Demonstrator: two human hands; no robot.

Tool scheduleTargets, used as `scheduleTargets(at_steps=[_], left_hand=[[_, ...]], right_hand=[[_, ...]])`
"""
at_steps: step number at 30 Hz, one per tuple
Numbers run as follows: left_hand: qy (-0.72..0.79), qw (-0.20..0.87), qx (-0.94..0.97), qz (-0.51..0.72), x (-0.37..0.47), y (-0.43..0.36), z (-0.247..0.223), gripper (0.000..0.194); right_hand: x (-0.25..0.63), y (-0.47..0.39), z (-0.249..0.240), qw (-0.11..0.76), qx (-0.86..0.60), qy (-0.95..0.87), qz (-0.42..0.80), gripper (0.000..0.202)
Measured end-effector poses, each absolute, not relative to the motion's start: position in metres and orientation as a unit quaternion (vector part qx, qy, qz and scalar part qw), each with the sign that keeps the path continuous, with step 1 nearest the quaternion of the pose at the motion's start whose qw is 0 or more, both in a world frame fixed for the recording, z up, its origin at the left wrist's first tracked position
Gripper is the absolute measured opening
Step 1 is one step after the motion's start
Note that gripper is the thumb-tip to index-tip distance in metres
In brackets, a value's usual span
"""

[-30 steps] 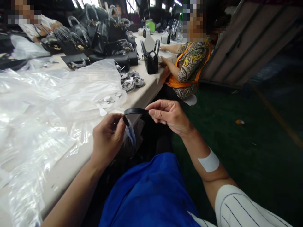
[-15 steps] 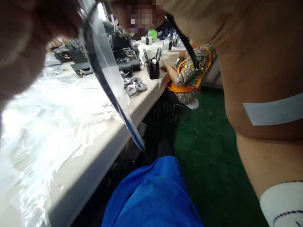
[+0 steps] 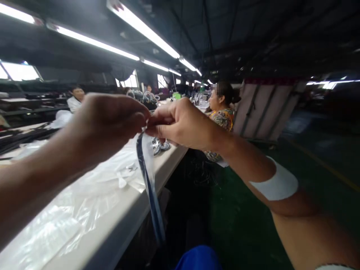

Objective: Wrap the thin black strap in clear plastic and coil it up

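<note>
Both hands raised in front of the camera, fingertips meeting. Left hand (image 3: pixel 108 122) pinched shut on the top end of a long narrow dark-blue strap in a clear plastic sleeve (image 3: pixel 150 187); right hand (image 3: pixel 182 123) pinched on the same end, thumb and fingers closed, touching the left fingertips. Strap hangs straight down from the pinch point, past the edge of the white tabletop (image 3: pixel 118 225), lower end blurred near a blue cloth (image 3: pixel 198 258) at the bottom of the frame. White rectangular patch (image 3: pixel 277 183) on the right forearm.

Sheets of crumpled clear plastic film (image 3: pixel 70 210) lie on the tabletop under the left arm. Small coils of silvery wrapped straps (image 3: pixel 159 144) sit on the tabletop just behind the hands. Farther along, a seated person in a patterned top with orange straps (image 3: pixel 222 120). Green floor (image 3: pixel 253 225) on the right, long fluorescent ceiling lights (image 3: pixel 140 26) overhead.
</note>
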State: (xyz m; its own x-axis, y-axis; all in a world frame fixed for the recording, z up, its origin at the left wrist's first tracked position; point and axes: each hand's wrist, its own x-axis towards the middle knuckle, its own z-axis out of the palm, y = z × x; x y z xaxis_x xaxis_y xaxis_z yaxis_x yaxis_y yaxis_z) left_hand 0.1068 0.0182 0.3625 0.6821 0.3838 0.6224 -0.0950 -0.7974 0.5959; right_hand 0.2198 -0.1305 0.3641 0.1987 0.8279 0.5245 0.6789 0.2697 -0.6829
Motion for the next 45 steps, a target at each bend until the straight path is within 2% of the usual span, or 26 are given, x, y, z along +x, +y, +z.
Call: scheduleTargets(at_steps=[3, 7, 11, 13, 16, 20, 23, 25, 28, 32, 39, 45], left_hand=[[0.034, 0.286, 0.876, 0.387, 0.108, 0.024, 0.368, 0.019], [0.085, 0.364, 0.848, 0.376, 0.104, 0.035, 0.365, 0.020], [0.100, 0.361, 0.861, 0.343, 0.108, 0.033, 0.362, 0.019], [0.098, 0.350, 0.858, 0.362, 0.112, 0.033, 0.362, 0.018], [0.089, 0.397, 0.837, 0.366, 0.113, 0.038, 0.364, 0.015], [0.101, 0.442, 0.822, 0.344, 0.109, 0.044, 0.364, 0.014], [0.108, 0.441, 0.830, 0.323, 0.114, 0.040, 0.361, 0.013], [0.105, 0.436, 0.842, 0.301, 0.120, 0.035, 0.360, 0.013], [0.063, 0.463, 0.845, 0.260, 0.126, 0.032, 0.360, 0.013], [0.017, 0.540, 0.798, 0.268, 0.126, 0.038, 0.365, 0.014], [0.031, 0.611, 0.744, 0.268, 0.130, 0.046, 0.361, 0.018], [0.038, 0.664, 0.691, 0.282, 0.127, 0.048, 0.365, 0.020]], right_hand=[[0.239, -0.132, 0.363, 0.539, -0.583, -0.592, 0.138, 0.016], [0.254, -0.154, 0.365, 0.596, -0.560, -0.552, 0.162, 0.027], [0.244, -0.146, 0.368, 0.579, -0.576, -0.555, 0.159, 0.026], [0.237, -0.136, 0.371, 0.557, -0.587, -0.573, 0.131, 0.021], [0.235, -0.127, 0.379, 0.503, -0.623, -0.597, 0.055, 0.011], [0.242, -0.122, 0.393, 0.387, -0.697, -0.602, -0.031, 0.003], [0.243, -0.113, 0.411, 0.281, -0.738, -0.614, -0.011, 0.009], [0.239, -0.106, 0.426, 0.249, -0.731, -0.634, 0.041, 0.009], [0.234, -0.098, 0.447, 0.301, -0.699, -0.645, 0.067, 0.009], [0.235, -0.093, 0.457, 0.390, -0.667, -0.635, 0.017, 0.017], [0.237, -0.088, 0.445, 0.302, -0.691, -0.652, 0.080, 0.026], [0.249, -0.086, 0.443, 0.461, -0.620, -0.612, 0.170, 0.025]])
